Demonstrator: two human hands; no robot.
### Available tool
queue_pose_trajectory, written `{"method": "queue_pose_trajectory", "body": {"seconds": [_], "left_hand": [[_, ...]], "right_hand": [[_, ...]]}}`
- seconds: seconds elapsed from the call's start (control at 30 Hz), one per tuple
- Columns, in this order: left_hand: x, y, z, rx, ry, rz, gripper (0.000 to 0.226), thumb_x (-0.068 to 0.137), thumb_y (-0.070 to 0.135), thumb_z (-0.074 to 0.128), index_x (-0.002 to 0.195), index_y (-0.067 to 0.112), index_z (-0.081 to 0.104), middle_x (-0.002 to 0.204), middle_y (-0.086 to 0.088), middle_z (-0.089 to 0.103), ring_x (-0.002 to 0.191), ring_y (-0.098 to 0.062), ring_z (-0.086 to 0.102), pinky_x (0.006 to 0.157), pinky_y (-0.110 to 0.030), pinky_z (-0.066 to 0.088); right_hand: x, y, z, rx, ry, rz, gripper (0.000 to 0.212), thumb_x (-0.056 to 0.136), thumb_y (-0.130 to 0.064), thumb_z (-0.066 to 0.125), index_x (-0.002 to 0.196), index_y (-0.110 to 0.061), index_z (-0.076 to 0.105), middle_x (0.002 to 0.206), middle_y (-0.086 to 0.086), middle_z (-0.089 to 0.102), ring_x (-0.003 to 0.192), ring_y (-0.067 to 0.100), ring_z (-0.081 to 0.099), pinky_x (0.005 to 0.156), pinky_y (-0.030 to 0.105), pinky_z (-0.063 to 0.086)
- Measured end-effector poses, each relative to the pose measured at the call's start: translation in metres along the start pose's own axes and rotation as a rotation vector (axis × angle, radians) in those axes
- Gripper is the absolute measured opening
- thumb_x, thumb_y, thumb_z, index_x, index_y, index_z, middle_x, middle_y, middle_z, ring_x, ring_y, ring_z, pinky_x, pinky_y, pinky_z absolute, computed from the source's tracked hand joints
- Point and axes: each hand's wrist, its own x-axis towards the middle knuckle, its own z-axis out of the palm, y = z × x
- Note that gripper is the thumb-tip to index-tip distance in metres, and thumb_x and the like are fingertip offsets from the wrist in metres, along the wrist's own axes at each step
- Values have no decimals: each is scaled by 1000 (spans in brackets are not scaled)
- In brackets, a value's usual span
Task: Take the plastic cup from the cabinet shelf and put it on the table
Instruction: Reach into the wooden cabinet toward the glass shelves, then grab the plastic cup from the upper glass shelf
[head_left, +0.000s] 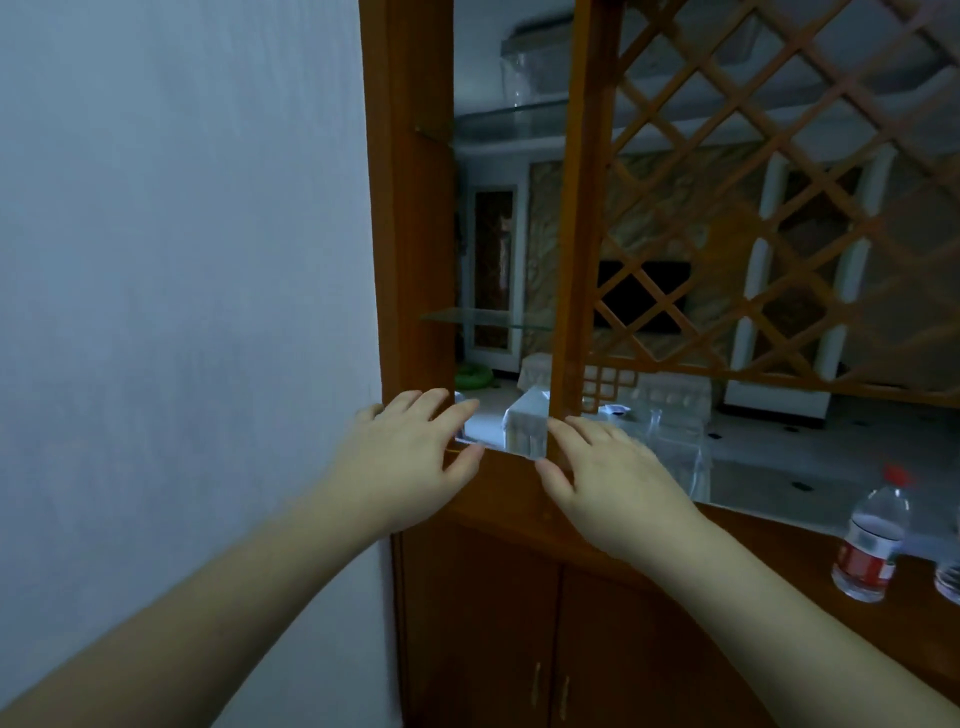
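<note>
A clear plastic cup (522, 78) stands on the upper glass shelf (498, 122) of the wooden cabinet (410, 234), high above both hands. My left hand (410, 457) hovers open at the cabinet's left post, fingers spread over the bottom ledge. Beside the middle post, my right hand (613, 483) is open too, fingers apart. Between the hands, a translucent, streaky shape (525, 431) sits at ledge level; I cannot tell whether it is a cup or furniture seen behind the cabinet. Neither hand holds anything.
A lower glass shelf (488, 317) spans the same opening. Wooden lattice (753, 208) fills the cabinet to the right. A water bottle with a red cap (872, 540) and a glass (948, 577) stand on the wooden counter (779, 540). A white wall (182, 260) lies left.
</note>
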Motion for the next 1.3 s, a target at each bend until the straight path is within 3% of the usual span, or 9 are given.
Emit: {"method": "queue_pose_trajectory", "body": {"seconds": [0.17, 0.43, 0.67, 0.83, 1.03, 1.17, 1.3], "left_hand": [[87, -9, 21, 18, 37, -21, 59, 95, 61, 26, 150, 39, 23, 159, 3, 32, 145, -19, 27, 114, -47, 24], [201, -28, 50, 87, 67, -3, 59, 94, 61, 27, 149, 38, 27, 154, 1, 40, 142, -20, 32, 110, -46, 30], [285, -76, 51, 107, 193, 42, 57, 94, 57, 31, 145, 31, 38, 146, 0, 50, 133, -21, 44, 101, -46, 43], [341, -130, 44, 4, 271, 141, 54, 95, 53, 37, 143, 28, 41, 142, -1, 54, 126, -21, 52, 91, -38, 50], [403, -179, 21, -15, 391, 274, 54, 96, 51, 40, 143, 25, 42, 141, -2, 55, 124, -21, 53, 90, -38, 52], [442, -185, -1, -70, 399, 315, 54, 95, 51, 41, 144, 26, 41, 143, -3, 53, 126, -22, 52, 94, -42, 51], [472, -191, -28, -147, 393, 369, 52, 97, 46, 45, 144, 24, 41, 144, -2, 52, 126, -18, 50, 99, -38, 48]], "right_hand": [[82, 45, 7, 20, 102, -48, 57, 99, -46, 30, 151, -21, 25, 157, 0, 31, 143, 19, 22, 115, 37, 16], [202, 83, 15, 14, 179, -106, 58, 99, -48, 31, 150, -21, 26, 154, 0, 35, 141, 20, 27, 111, 39, 24], [289, 78, 21, -4, 237, -143, 64, 96, -48, 40, 152, -23, 21, 152, 0, 37, 139, 21, 30, 108, 42, 28], [359, 64, 10, 47, 261, -153, 65, 94, -48, 44, 151, -25, 22, 153, 1, 37, 139, 22, 31, 110, 42, 30], [425, 41, -20, 81, 420, -122, 61, 94, -46, 48, 148, -27, 29, 150, 2, 41, 135, 19, 37, 107, 37, 33], [461, 37, -48, 131, 473, -115, 58, 94, -42, 52, 147, -27, 34, 147, 2, 45, 127, 18, 47, 95, 28, 36], [488, 35, -80, 97, 517, -131, 56, 94, -36, 54, 146, -26, 36, 146, 1, 46, 131, 16, 43, 101, 30, 34]]}}
